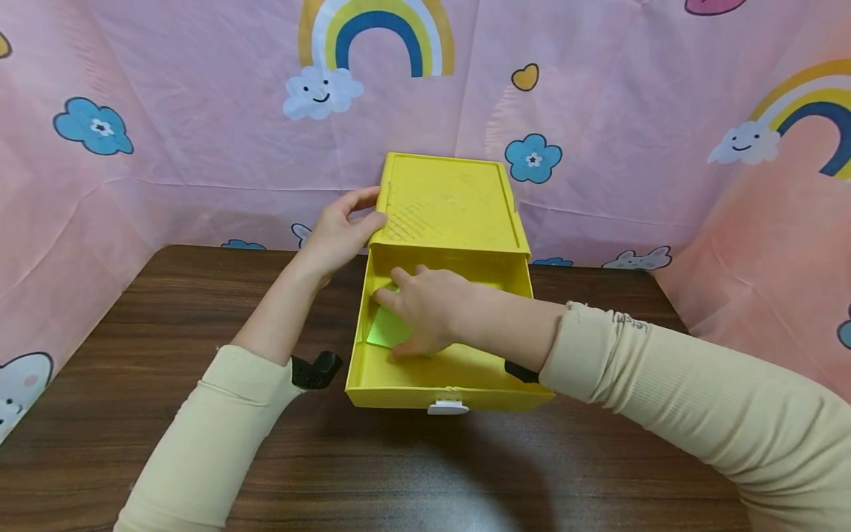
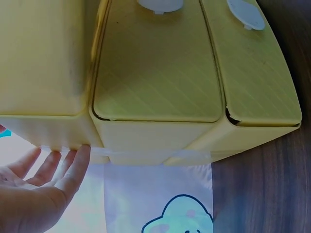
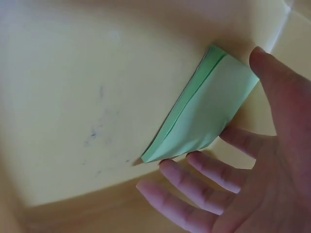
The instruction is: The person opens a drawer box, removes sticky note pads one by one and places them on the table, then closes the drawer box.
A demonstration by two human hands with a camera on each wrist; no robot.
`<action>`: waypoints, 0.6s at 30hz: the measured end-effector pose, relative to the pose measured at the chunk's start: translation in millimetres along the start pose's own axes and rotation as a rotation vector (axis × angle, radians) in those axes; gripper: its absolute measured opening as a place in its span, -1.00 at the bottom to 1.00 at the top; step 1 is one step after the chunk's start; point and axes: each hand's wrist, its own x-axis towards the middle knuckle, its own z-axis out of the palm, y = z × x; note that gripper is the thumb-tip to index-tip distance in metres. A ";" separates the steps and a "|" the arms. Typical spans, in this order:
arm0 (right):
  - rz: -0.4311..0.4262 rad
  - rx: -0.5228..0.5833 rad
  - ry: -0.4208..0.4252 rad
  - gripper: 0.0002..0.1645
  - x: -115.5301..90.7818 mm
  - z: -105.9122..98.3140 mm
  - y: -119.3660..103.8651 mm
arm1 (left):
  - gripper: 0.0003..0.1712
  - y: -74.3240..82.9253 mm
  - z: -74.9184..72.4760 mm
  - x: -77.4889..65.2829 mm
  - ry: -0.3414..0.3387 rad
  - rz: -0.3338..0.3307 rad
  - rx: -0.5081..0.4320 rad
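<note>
A yellow drawer unit [image 1: 452, 196] stands at the back of the table, its top drawer [image 1: 405, 397] pulled out. My left hand [image 1: 339, 233] steadies the unit's upper left edge, thumb over the top and fingers against the side. Inside the drawer, near its left wall, is a light green pad of sticky notes [image 3: 204, 104]. My right hand [image 1: 435, 310] reaches in over it, fingers spread. In the right wrist view, several fingertips meet one edge of the pad, while the thumb lies by its far corner. Part of the pad is covered by this hand in the head view.
Two lower drawers [image 2: 155, 73] with white knobs are closed, seen in the left wrist view. The open drawer has a white knob [image 1: 448, 407] in front. Behind the dark wooden table [image 1: 199, 295] hangs a pink patterned cloth [image 1: 219, 111].
</note>
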 end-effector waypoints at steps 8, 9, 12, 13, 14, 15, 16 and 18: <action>0.028 -0.080 0.030 -0.04 -0.1 5.1 -7.0 | -0.40 1.5 0.1 -0.3 0.006 -0.007 0.020; 0.030 -0.083 0.033 -0.04 -0.2 5.4 -7.4 | -0.40 1.4 0.1 -0.3 0.006 -0.007 0.016; 0.026 -0.071 0.039 -0.07 -0.3 5.9 -7.3 | -0.39 1.1 0.3 -0.3 0.006 -0.003 0.012; 0.023 -0.061 0.041 -0.09 -0.3 5.9 -7.0 | -0.39 1.0 0.5 -0.1 0.007 -0.003 0.012; 0.019 -0.049 0.043 -0.10 -0.3 5.9 -6.6 | -0.39 1.2 0.6 -0.1 0.005 -0.001 0.011; 0.015 -0.038 0.043 -0.12 -0.3 6.0 -6.1 | -0.39 1.4 0.7 -0.3 0.008 -0.004 0.006; 0.010 -0.031 0.043 -0.13 -0.2 6.0 -5.6 | -0.39 1.5 0.8 -0.3 0.010 -0.005 0.005; 0.007 -0.018 0.042 -0.15 -0.4 6.0 -4.9 | -0.40 1.6 1.0 -0.4 0.013 -0.009 -0.002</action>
